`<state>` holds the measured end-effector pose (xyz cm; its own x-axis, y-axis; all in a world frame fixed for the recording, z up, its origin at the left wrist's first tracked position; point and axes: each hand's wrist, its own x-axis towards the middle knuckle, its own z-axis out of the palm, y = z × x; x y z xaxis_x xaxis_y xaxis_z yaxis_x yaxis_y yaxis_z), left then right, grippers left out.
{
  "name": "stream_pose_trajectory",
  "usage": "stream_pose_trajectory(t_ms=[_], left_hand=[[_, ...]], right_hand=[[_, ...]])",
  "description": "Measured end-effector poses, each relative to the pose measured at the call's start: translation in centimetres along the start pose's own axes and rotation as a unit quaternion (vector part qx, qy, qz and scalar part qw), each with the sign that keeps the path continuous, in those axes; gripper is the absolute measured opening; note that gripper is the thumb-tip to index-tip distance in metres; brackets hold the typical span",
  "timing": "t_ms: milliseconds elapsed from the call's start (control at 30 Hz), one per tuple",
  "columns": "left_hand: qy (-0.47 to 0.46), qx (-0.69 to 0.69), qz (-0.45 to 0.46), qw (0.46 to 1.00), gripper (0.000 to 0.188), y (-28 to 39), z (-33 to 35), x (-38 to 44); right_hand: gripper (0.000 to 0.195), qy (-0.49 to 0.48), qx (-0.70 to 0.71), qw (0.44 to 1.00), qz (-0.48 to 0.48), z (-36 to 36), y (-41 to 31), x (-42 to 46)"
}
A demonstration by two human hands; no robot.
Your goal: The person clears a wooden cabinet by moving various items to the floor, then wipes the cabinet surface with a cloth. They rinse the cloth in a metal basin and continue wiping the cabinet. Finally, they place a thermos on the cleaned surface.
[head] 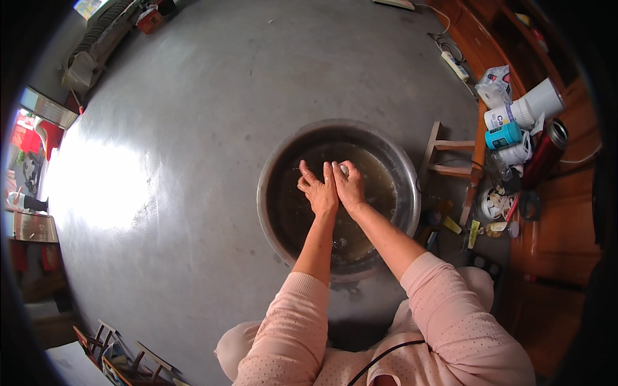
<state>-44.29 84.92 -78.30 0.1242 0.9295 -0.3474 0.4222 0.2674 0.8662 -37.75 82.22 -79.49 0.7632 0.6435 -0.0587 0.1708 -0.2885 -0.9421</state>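
Observation:
Over a wide metal basin [264, 193] of murky, brownish water [372, 202], my two wet hands meet side by side. My left hand [321, 194] has its thumb and fingers spread, with nothing seen in it, and its inner edge touches the other hand. Curled fingers of my right hand [351, 189] hold a small whitish piece [344, 170], mostly hidden, too covered to name. A few bubbles [340, 242] float on the water below my wrists.
Right of the basin stands a wooden stool [454, 144]. Beyond it are a white tub [507, 116], a turquoise jar [503, 135], a red vacuum flask [545, 154] and a power strip [455, 66]. Small wooden chairs [154, 359] are at lower left. A person [21, 200] shows at the far left.

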Motion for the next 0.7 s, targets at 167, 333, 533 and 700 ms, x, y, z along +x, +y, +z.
stream_pose_trajectory(t_ms=[167, 333, 533, 700], left_hand=[[-0.239, -0.432, -0.359, 0.792, 0.074, -1.2, 0.0, 1.7], [-0.163, -0.504, -0.218, 0.820, 0.029, -4.2, 0.9, 4.1], [-0.095, -0.313, -0.076, 0.942, 0.036, -1.3, 0.3, 2.2], [-0.024, -0.168, 0.076, 0.983, 0.035, -2.2, 0.8, 2.2]], right_hand=[[0.029, -0.004, -0.060, 0.975, -0.214, -0.7, 1.5, -0.2], [0.026, -0.013, -0.145, 0.947, -0.288, 0.2, 0.9, -1.3], [0.043, -0.069, -0.102, 0.992, -0.011, 0.7, 1.8, -0.8], [0.041, -0.092, -0.016, 0.993, 0.070, 0.3, 0.8, -1.0]])
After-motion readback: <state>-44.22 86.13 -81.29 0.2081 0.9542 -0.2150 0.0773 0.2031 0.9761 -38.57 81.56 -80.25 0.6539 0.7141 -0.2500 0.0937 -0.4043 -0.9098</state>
